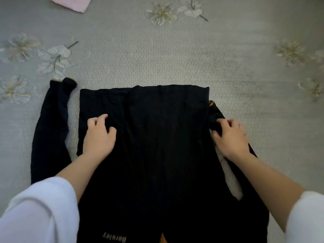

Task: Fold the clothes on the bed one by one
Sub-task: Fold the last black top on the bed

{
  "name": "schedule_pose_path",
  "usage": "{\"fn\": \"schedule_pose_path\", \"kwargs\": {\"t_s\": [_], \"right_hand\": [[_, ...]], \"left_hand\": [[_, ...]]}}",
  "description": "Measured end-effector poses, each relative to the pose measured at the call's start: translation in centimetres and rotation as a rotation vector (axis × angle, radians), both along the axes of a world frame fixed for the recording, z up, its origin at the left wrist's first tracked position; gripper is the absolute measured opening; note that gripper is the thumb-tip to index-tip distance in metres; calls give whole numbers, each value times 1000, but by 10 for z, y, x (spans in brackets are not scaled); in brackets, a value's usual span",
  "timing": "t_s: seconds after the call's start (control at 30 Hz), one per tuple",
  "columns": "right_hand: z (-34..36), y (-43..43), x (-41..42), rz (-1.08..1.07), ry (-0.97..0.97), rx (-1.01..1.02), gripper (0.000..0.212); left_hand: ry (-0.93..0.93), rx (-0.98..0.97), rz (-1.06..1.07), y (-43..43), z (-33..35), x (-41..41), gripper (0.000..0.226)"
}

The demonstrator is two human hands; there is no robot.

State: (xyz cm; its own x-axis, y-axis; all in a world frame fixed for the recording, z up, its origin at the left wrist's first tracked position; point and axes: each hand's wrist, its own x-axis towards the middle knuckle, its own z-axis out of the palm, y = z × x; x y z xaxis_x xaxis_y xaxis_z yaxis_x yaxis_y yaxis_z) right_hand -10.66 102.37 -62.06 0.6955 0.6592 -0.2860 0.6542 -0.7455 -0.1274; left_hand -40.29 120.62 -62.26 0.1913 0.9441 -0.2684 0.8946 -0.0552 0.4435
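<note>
The black long-sleeved knit top [163, 137] lies flat on the grey flowered bed [157, 55], long axis 12 to 6. At 3 o'clock the right hand [229, 137] pinches its sleeve [214, 118]. At 9 the left hand [99, 135] has its fingers curled on the fabric, grip unclear.

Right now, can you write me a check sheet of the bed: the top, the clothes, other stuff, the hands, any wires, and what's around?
Surface: grey bedspread with pale flower print, flat.
Job's things: black garment spread flat, its left sleeve lying out to the side.
Clutter: pink cloth at the far edge, partly out of frame.
Hands: left hand rests with curled fingers on the garment's body, pinch unclear; right hand grips the right sleeve.
Cables: nothing seen.
Surroundings: nothing seen beyond the bed.
</note>
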Motion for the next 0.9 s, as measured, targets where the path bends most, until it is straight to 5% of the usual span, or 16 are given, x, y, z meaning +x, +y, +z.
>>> {"fn": "schedule_pose_path", "kwargs": {"t_s": [0.13, 0.23, 0.3, 0.4, 0.5, 0.63, 0.77, 0.83, 0.9], "right_hand": [[7, 30, 22, -590, -135, 116, 42], [9, 60, 21, -342, -149, 325, 40], [4, 83, 16, -184, 15, 429, 34], [-7, 119, 27, -425, 307, 441, 34], [-18, 135, 39, -506, 335, 401, 14], [-16, 144, 42, -529, 363, 633, 8], [-18, 156, 54, -675, 564, 865, 19], [-28, 156, 50, -613, 594, 829, 11], [-35, 152, 46, -530, 615, 785, 45]], "left_hand": [[145, -53, -15, 29, -9, 5, 62], [146, -42, 23, 46, -11, 10, 56], [43, -6, 102, 67, -15, 10, 49], [-210, 64, 447, 102, -21, 8, 59], [-376, 39, 680, 120, -31, 10, 45], [-551, 108, 646, 133, -37, 14, 5], [-769, 180, 701, 155, -31, 8, 18], [-685, 125, 557, 152, -34, 6, 34], [-517, 106, 291, 139, -40, 6, 54]]}}
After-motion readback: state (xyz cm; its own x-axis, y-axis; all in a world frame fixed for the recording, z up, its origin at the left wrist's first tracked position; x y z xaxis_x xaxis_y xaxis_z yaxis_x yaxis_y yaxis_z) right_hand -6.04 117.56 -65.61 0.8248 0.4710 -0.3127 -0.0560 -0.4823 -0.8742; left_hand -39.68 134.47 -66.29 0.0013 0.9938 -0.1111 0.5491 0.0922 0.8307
